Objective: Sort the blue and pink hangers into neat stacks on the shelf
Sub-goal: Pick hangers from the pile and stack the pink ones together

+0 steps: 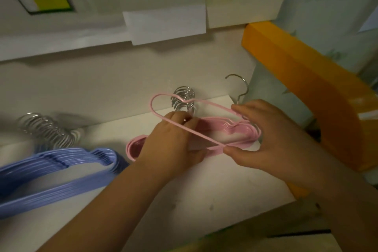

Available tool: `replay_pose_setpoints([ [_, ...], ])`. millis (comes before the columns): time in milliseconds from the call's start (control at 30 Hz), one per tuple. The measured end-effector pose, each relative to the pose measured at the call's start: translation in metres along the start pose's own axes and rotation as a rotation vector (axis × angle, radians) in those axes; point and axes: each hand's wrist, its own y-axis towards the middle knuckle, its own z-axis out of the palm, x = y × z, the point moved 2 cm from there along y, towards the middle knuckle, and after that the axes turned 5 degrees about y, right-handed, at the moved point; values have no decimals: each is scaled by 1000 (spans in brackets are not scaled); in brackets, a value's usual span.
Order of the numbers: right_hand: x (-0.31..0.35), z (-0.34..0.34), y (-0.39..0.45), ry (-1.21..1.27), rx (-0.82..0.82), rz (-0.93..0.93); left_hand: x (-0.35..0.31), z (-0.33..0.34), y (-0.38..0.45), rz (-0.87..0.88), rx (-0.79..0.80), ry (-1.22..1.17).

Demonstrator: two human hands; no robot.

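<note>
Both hands hold a single pink hanger (185, 127): the right hand (263, 139) pinches its right end, the left hand (173, 141) curls around its lower bar. Just beneath this grip the pink stack (237, 131) lies on the shelf (184, 200); the blue stack (57, 168) sits well to the left. Sorting looks nearly finished, this hanger not yet laid. Hands cover much of the pink stack, the frame cuts off the blue one, and any remaining loose hangers cannot be seen.

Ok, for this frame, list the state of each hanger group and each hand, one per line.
Loose pink hanger: held up over the pink stack, tilted, by both hands.
Pink stack: lying flat on the shelf, hooks bunched at the back.
Blue stack: lying flat on the shelf, left of the pink stack, apart from it.
Left hand: grips the loose pink hanger.
Right hand: pinches the loose pink hanger.
</note>
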Motion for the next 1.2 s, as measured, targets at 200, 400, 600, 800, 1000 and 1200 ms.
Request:
replay_pose_setpoints([
  [200,2,1,14,-124,18,-53,14,-8,-18,-64,-66,-26],
  [400,-5,12,37,-265,87,-94,52,-28,-57,-266,-16,147],
  [600,-5,50,54,-227,267,-210,55,-27,-57,-262,-9,185],
  [800,-8,61,56,-207,283,-212,56,-17,-39,-154,194,72],
  [1000,-32,39,41,-351,396,81,59,-19,-35,-192,215,68],
  [1200,-45,28,46,-349,340,193,59,-17,-32,-219,230,88],
])
